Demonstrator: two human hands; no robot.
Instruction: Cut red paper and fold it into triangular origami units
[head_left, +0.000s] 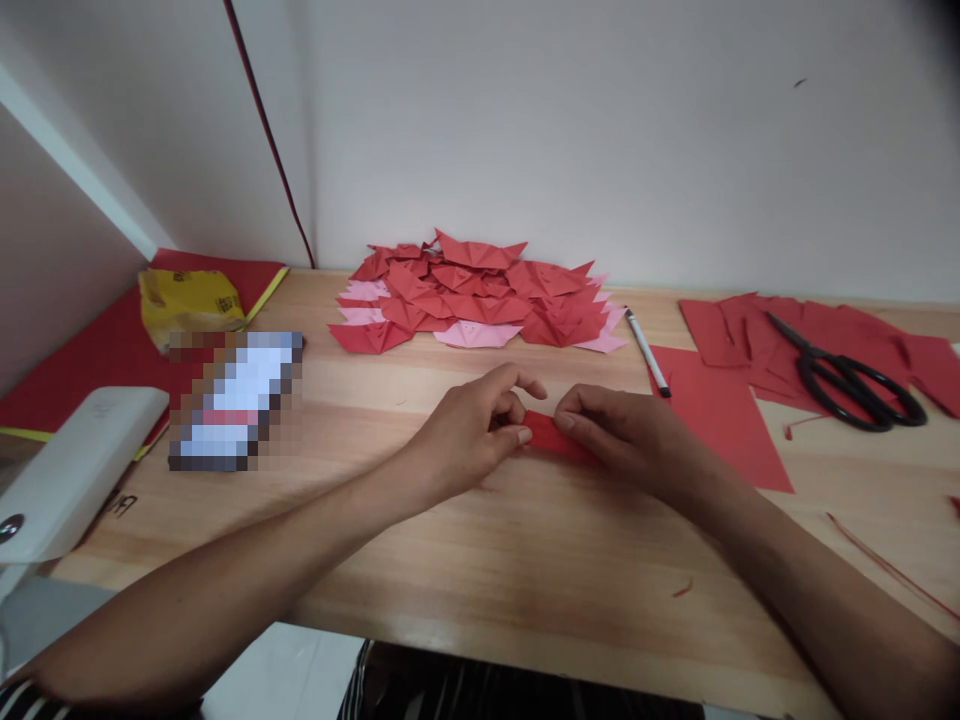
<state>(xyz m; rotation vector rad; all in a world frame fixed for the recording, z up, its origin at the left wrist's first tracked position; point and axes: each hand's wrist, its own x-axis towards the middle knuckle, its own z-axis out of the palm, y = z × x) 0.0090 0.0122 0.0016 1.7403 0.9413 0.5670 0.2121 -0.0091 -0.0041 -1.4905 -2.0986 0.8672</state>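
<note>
Both my hands rest on the wooden table point(465, 560) at its middle, pinching a small folded piece of red paper point(551, 435) between them. My left hand point(472, 430) grips its left end with thumb and curled fingers. My right hand point(622, 430) presses on the right part, fingers closed over it; most of the paper is hidden under that hand.
A heap of folded red and pink paper shapes point(480, 295) lies at the back. A pen point(647, 350), red paper sheets point(720, 410) and black scissors point(847, 375) lie to the right. A yellow packet point(191, 300), a blurred-out object point(232, 400) and a white device point(75, 470) sit left.
</note>
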